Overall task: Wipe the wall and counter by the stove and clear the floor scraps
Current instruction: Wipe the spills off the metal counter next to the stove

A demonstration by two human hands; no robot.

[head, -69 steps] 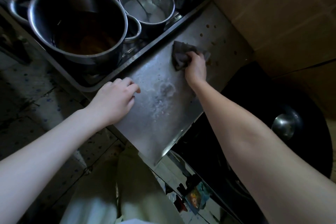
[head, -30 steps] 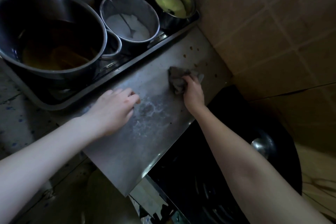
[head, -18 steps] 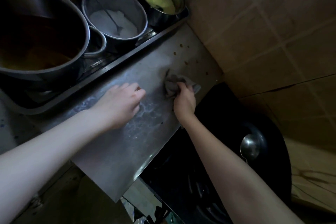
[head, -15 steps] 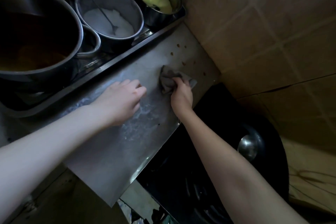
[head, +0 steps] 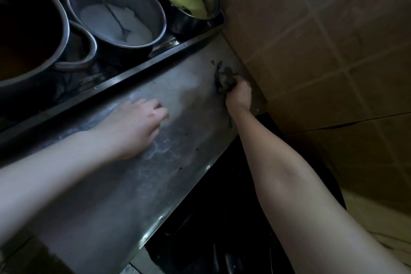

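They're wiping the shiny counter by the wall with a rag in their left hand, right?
No, the right hand grips the rag, wiping the counter by the wall; the left hand rests on it. The head view shows this.

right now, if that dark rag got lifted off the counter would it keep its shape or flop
Probably floppy: the rag is bunched into soft folds under the right hand. Likely light, since one hand grips it whole. It may be damp and drag on the steel counter, which shows smeared streaks.

Rag hides right hand's fingertips; big pot cropped left.
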